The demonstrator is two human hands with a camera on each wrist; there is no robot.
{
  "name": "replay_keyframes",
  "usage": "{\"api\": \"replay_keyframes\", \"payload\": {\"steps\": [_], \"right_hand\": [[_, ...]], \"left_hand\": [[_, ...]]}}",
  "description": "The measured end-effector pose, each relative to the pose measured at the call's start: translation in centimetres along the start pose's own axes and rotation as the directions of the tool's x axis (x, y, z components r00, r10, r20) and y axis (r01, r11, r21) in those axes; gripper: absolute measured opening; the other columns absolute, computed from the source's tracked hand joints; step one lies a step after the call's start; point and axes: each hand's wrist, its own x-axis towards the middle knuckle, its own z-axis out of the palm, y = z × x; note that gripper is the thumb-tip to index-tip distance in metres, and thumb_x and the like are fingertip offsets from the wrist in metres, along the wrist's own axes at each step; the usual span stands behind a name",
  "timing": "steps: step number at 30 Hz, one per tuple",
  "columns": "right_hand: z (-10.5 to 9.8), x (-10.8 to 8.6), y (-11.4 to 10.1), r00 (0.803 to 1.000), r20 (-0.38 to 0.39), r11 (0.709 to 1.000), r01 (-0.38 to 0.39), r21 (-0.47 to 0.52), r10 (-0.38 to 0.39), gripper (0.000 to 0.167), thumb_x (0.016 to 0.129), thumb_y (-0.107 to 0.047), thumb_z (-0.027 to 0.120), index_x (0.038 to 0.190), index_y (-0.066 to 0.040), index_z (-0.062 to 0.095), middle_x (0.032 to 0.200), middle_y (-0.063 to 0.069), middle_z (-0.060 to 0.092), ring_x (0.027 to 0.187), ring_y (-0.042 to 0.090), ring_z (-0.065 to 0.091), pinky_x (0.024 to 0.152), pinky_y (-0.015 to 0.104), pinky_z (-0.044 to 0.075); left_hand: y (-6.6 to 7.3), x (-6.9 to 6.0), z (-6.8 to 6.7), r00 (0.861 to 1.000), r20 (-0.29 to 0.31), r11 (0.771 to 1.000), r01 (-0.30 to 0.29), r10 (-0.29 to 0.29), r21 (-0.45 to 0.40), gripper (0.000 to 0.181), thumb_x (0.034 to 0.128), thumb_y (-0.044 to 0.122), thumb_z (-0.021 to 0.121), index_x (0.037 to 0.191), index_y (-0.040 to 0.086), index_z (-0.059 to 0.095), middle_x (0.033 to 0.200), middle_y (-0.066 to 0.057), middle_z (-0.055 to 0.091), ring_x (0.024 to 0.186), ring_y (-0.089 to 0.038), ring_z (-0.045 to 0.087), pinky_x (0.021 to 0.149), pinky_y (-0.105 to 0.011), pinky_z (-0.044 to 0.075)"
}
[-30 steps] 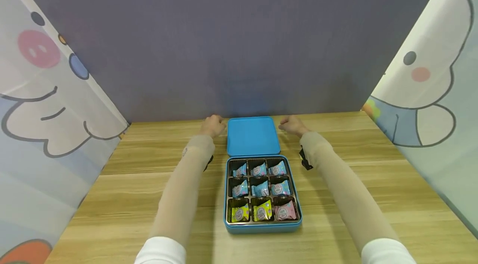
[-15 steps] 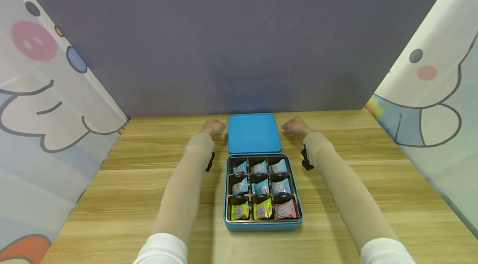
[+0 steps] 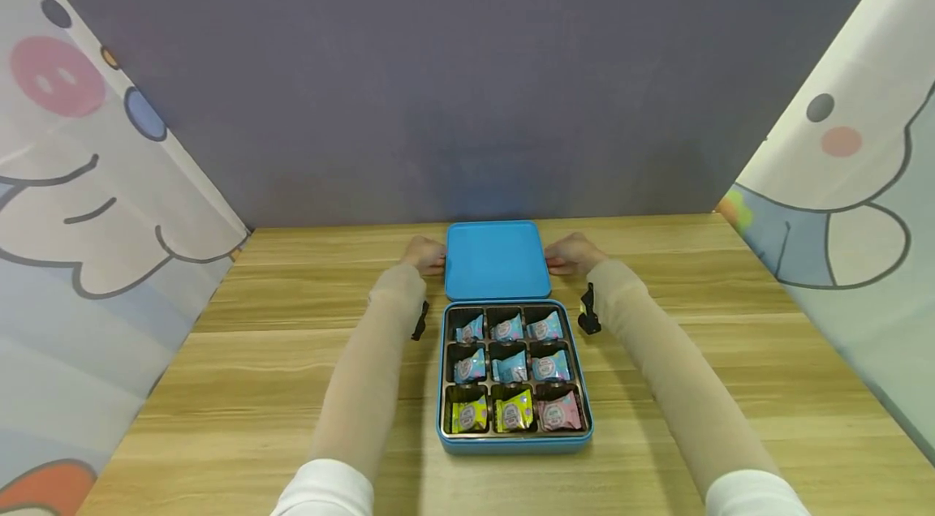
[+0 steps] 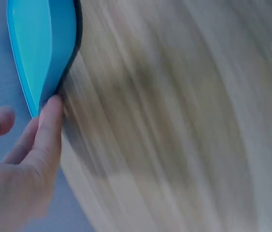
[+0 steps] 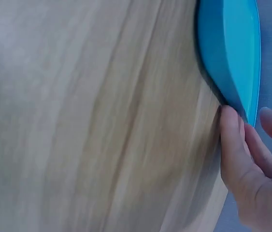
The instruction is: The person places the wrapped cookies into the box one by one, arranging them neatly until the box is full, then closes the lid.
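Note:
A square blue lid (image 3: pixel 497 260) with a raised rim lies at the back of the table, directly behind a blue tin box (image 3: pixel 514 447). My left hand (image 3: pixel 426 255) is at the lid's left edge; in the left wrist view its fingertips (image 4: pixel 52 104) touch the rim low down, thumb held apart. On the opposite edge is my right hand (image 3: pixel 574 253), its fingertips (image 5: pixel 230 116) against the rim and the thumb off it. Inside the tin, a divided dark tray carries wrapped sweets: several blue ones (image 3: pixel 509 367), two yellow-green ones (image 3: pixel 514 410) and a pink one (image 3: pixel 560 412).
The wooden table (image 3: pixel 292 321) reaches a grey back wall (image 3: pixel 475 78) just beyond the lid. Cartoon-printed panels (image 3: pixel 80 199) stand along both sides. A black wrist strap (image 3: pixel 588 313) shows at the right wrist.
Both hands have moved inward from beside the lid until their fingers meet its left and right edges. The lid, the tin and the sweets stay put; the head view has shifted slightly.

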Motion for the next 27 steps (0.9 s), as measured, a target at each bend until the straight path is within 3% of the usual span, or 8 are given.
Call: {"api": "replay_keyframes", "payload": {"steps": [3, 4, 6, 10, 11, 23, 25, 27], "right_hand": [[0.0, -0.1, 0.1, 0.999, 0.02, 0.999, -0.03, 0.033, 0.029, 0.041, 0.092, -0.003, 0.049, 0.131, 0.009, 0.043, 0.086, 0.003, 0.058, 0.075, 0.01, 0.059, 0.079, 0.025, 0.054], [-0.1, -0.2, 0.2, 0.999, 0.017, 0.998, -0.041, 0.048, 0.04, 0.041, 0.092, -0.002, 0.05, 0.131, 0.009, 0.044, 0.084, 0.003, 0.059, 0.074, 0.009, 0.059, 0.077, 0.024, 0.054], [-0.1, -0.3, 0.3, 0.998, 0.024, 0.996, -0.053, 0.065, 0.052, 0.041, 0.093, -0.002, 0.049, 0.132, 0.009, 0.042, 0.083, 0.002, 0.058, 0.072, 0.008, 0.059, 0.075, 0.023, 0.054], [-0.1, -0.3, 0.5, 0.997, 0.028, 0.993, -0.075, 0.091, 0.073, 0.043, 0.093, -0.003, 0.05, 0.133, 0.007, 0.041, 0.081, 0.0, 0.058, 0.069, 0.006, 0.058, 0.07, 0.02, 0.054], [-0.1, -0.3, 0.5, 0.997, 0.029, 0.993, -0.077, 0.086, 0.075, 0.043, 0.093, -0.003, 0.049, 0.134, 0.007, 0.041, 0.081, -0.001, 0.057, 0.068, 0.006, 0.057, 0.068, 0.019, 0.053], [-0.1, -0.3, 0.4, 0.997, 0.011, 0.996, -0.08, 0.032, 0.08, 0.046, 0.093, -0.006, 0.05, 0.137, 0.003, 0.039, 0.086, -0.001, 0.052, 0.069, 0.005, 0.052, 0.063, 0.015, 0.05], [-0.1, -0.2, 0.5, 0.997, 0.014, 0.996, -0.08, 0.033, 0.079, 0.046, 0.093, -0.007, 0.05, 0.137, 0.002, 0.038, 0.091, 0.0, 0.052, 0.074, 0.006, 0.052, 0.066, 0.016, 0.05], [0.0, -0.2, 0.6, 0.997, 0.019, 0.996, -0.076, 0.036, 0.075, 0.047, 0.094, -0.007, 0.049, 0.138, 0.002, 0.036, 0.1, 0.004, 0.051, 0.083, 0.01, 0.052, 0.071, 0.018, 0.05]], "left_hand": [[-1.8, 2.5, 0.2, 1.0, 0.012, 0.988, 0.019, -0.017, -0.152, 0.038, 0.0816, 0.0, 0.06, 0.117, -0.008, 0.05, 0.107, -0.02, 0.057, 0.095, -0.028, 0.06, 0.077, -0.037, 0.055], [-2.1, 2.4, 0.2, 1.0, 0.023, 0.982, 0.016, -0.012, -0.19, 0.037, 0.0812, -0.001, 0.061, 0.116, -0.008, 0.052, 0.105, -0.019, 0.058, 0.093, -0.027, 0.06, 0.077, -0.036, 0.055], [-3.3, 3.9, 0.3, 0.999, 0.023, 0.977, 0.037, -0.033, -0.211, 0.039, 0.0822, -0.003, 0.062, 0.119, -0.009, 0.052, 0.111, -0.02, 0.057, 0.098, -0.028, 0.059, 0.08, -0.037, 0.054], [-5.7, 7.2, -0.1, 0.998, 0.069, 0.974, 0.013, 0.002, -0.225, 0.035, 0.0795, -0.002, 0.067, 0.114, -0.005, 0.06, 0.105, -0.017, 0.06, 0.092, -0.025, 0.062, 0.076, -0.035, 0.055], [-6.6, 8.9, -0.3, 0.997, 0.074, 0.975, 0.011, 0.005, -0.223, 0.036, 0.0789, -0.001, 0.069, 0.113, -0.006, 0.06, 0.104, -0.018, 0.061, 0.09, -0.026, 0.062, 0.074, -0.035, 0.056], [-5.0, 6.5, 0.1, 0.999, 0.051, 0.97, 0.031, -0.019, -0.239, 0.034, 0.0834, 0.001, 0.064, 0.117, -0.004, 0.059, 0.115, -0.016, 0.058, 0.101, -0.024, 0.061, 0.084, -0.033, 0.053], [-6.3, 8.4, 0.1, 0.998, 0.053, 0.971, 0.028, -0.016, -0.238, 0.034, 0.0824, 0.003, 0.066, 0.116, -0.001, 0.061, 0.112, -0.015, 0.059, 0.098, -0.023, 0.061, 0.082, -0.033, 0.053], [-8.7, 12.8, 0.1, 0.998, 0.05, 0.97, 0.052, -0.041, -0.239, 0.04, 0.0779, 0.008, 0.072, 0.117, 0.006, 0.062, 0.113, -0.012, 0.06, 0.099, -0.023, 0.06, 0.083, -0.034, 0.053]]}}
